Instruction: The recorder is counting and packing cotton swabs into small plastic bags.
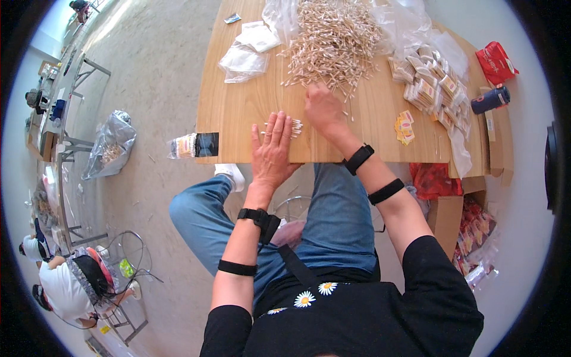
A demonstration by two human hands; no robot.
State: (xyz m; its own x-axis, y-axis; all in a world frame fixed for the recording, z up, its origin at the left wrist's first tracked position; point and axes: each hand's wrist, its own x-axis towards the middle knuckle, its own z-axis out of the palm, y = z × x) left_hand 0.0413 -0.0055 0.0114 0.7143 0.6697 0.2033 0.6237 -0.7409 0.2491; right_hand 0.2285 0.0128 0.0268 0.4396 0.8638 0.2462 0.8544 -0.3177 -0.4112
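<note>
A big heap of cotton swabs (336,41) with pale wooden sticks spreads over the far middle of the wooden table (238,107). My left hand (272,149) lies flat near the front edge, fingers stretched out, over a small batch of cotton swabs (295,128) whose tips show on both sides of it. At the heap's near edge is my right hand (325,110), its fingers curled closed; what is in them, if anything, is hidden. A few loose swabs lie just right of it.
Clear plastic bags (244,62) lie at the back left. Packed swab bags (431,83) are piled at the right, beside yellow cards (404,128) and a dark blue bottle (491,100). A swab pack (183,146) sits at the left edge. Other people work at the far left.
</note>
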